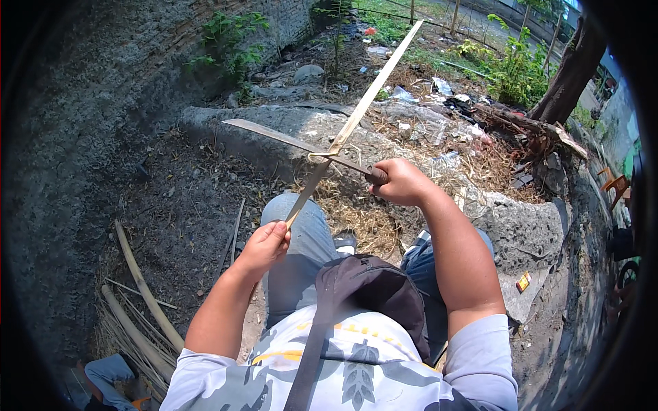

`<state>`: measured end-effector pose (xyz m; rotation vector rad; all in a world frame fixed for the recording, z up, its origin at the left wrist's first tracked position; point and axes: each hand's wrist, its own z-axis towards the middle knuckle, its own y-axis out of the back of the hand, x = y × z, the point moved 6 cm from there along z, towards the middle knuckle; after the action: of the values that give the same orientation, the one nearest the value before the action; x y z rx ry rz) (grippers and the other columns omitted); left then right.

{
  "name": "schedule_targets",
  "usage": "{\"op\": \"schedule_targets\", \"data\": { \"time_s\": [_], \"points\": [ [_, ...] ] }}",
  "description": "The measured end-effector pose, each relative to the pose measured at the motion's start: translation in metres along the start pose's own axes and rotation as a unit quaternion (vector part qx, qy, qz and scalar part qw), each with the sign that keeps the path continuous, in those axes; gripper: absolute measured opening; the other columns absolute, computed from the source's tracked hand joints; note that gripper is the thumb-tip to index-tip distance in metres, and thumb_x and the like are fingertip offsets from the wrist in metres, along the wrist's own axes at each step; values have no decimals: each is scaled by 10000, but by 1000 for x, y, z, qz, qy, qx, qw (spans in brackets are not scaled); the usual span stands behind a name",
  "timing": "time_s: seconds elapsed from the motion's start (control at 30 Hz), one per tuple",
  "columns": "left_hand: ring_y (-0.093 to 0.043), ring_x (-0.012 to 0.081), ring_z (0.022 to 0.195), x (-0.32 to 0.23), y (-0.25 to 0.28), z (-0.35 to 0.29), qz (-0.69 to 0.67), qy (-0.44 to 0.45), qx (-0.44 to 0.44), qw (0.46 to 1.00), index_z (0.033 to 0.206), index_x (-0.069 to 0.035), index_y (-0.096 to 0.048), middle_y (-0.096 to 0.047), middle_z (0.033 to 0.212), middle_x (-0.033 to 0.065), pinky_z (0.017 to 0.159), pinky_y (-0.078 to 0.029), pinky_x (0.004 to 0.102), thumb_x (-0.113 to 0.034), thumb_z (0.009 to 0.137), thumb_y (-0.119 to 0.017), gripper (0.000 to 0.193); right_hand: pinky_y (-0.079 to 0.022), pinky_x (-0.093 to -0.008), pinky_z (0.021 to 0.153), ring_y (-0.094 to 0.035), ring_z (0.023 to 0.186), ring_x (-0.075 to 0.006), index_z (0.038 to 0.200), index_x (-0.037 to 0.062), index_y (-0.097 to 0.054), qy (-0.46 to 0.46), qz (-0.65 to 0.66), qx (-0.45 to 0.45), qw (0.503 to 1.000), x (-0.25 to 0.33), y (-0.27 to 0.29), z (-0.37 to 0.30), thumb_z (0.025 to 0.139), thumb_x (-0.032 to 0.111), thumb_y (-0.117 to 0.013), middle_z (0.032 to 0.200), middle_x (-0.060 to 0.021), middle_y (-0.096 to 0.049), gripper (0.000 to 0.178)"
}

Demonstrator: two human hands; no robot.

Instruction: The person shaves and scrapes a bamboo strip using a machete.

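A long, pale bamboo strip [377, 85] slants away from me over the rough ground. My left hand [264, 248] is closed around its near end, beside my left knee. With fingers wrapped round a dark handle, my right hand [401, 181] grips a long knife [271, 133]. Its blade points left and lies across the strip at about mid-length, touching it. A thin pale curl [319, 156] shows at the crossing, by the blade's edge; whether it is still joined to the strip I cannot tell.
A stone ledge [212, 118] runs ahead, with dry shavings [367, 222] between my feet. Poles and thin sticks [147, 291] lie at left beside a wall [89, 137]. Litter and a tree trunk [570, 75] stand far right. A small yellow-red pack [523, 281] lies right. Another person's leg [110, 377] shows lower left.
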<state>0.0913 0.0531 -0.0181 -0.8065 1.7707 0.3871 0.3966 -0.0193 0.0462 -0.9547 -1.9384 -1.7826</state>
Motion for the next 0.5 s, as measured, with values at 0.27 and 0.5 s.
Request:
{"op": "schedule_targets", "data": {
  "time_s": [0.27,0.5],
  "points": [
    [-340,45,505,2,-16,6,-34,27,-3,999,906,-115,-575,-456,637,-64,463,-271,230,-372,1091,-476,332,-550,-457,731,-702,800,-345,847,136,-628,147,-231,-174,946,21,-9,-5,736,168,-712,769,-103,-680,142],
    [-336,46,505,8,3,-7,-9,11,-5,1000,923,-111,-565,-434,639,-69,463,-265,227,-360,1088,-485,309,-530,-438,685,-690,704,-307,812,128,-594,149,-308,-311,887,-6,10,3,756,171,-703,716,-94,-667,130]
  ]
}}
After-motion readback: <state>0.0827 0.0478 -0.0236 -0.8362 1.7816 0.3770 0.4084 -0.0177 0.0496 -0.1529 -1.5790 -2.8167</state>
